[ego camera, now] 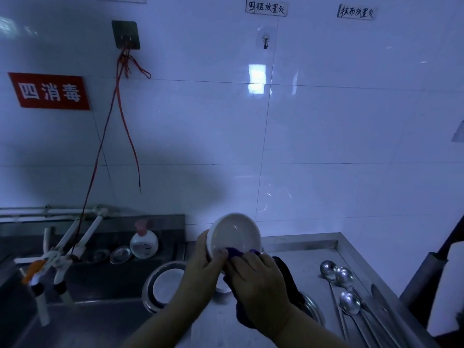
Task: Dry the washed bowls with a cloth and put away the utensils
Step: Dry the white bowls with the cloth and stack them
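Observation:
A white bowl (234,234) is held tilted above the steel counter, its inside facing me. My left hand (206,257) grips its left rim from behind. My right hand (253,275) holds a dark purple cloth (236,252) and presses it against the bowl's lower inner rim; the rest of the cloth hangs below my wrist. Several long-handled steel spoons (347,292) lie on the counter at the right. Another white bowl (167,285) sits in a round metal basin below my left arm.
A steel sink (82,292) with white taps (75,242) lies at the left, a soap bottle (143,241) on its ledge. Red cords hang from a wall hook (126,36). The steel counter (311,254) ends at the right against a dark object.

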Demonstrator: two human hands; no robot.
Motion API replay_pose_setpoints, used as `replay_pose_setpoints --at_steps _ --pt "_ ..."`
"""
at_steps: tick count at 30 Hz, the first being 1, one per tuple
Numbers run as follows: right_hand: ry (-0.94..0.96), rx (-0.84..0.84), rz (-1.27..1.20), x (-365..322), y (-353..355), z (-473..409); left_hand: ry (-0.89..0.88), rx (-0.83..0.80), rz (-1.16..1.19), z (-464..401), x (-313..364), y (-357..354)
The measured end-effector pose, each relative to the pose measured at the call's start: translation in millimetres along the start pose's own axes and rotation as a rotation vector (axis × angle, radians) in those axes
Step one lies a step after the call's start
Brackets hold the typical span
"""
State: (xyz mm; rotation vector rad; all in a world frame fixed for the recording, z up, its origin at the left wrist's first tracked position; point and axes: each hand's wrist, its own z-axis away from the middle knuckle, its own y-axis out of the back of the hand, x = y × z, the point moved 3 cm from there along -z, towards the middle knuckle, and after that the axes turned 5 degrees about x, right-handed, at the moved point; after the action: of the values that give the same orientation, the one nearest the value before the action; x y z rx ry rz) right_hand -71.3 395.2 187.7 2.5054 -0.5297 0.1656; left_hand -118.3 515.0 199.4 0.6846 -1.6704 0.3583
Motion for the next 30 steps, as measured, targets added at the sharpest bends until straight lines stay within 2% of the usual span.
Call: replay_pose_setpoints --at_steps 3,8,10,13,15,17,19,24,27,30 --pt "-0.004 0.037 -0.027 -10.2 4.7 -2.0 -0.066 0.098 0.099 4.1 2.6 0.4" --pt "0.17 0.032 -0.062 3.8 5.5 10.2 -0.172 0.008 0.049 2.0 10.2 13.2" --pt "0.301 0.038 -0.085 20.0 9.0 11.6 -0.175 -0.097 -0.004 -0.4 15.7 17.5" --pt "0.533 0.025 -0.097 41.9 16.7 4.6 -0.026 -0.395 -0.062 -9.1 26.4 20.7" --pt "0.595 0.019 -0.14 45.3 17.5 0.1 0.052 -0.519 -0.101 -15.7 34.0 23.6" --pt "0.543 0.026 -0.136 43.5 16.7 -2.9 0.088 -0.458 -0.037 -17.3 36.2 25.3" --pt "0.409 0.059 -0.064 40.0 16.2 -7.1 0.117 -0.28 0.092 -11.4 27.8 22.1" --pt "0.048 0.146 -0.03 6.0 9.1 -12.7 -0.152 0.089 0.215 11.0 14.8 -8.0" --pt "-0.033 0.148 -0.131 -7.6 2.9 -4.5 -0.223 0.091 0.246 6.9 20.8 -4.5" --pt "0.102 0.142 -0.133 1.3 1.8 4.2 -0.269 -0.019 0.172 4.3 24.0 3.2"
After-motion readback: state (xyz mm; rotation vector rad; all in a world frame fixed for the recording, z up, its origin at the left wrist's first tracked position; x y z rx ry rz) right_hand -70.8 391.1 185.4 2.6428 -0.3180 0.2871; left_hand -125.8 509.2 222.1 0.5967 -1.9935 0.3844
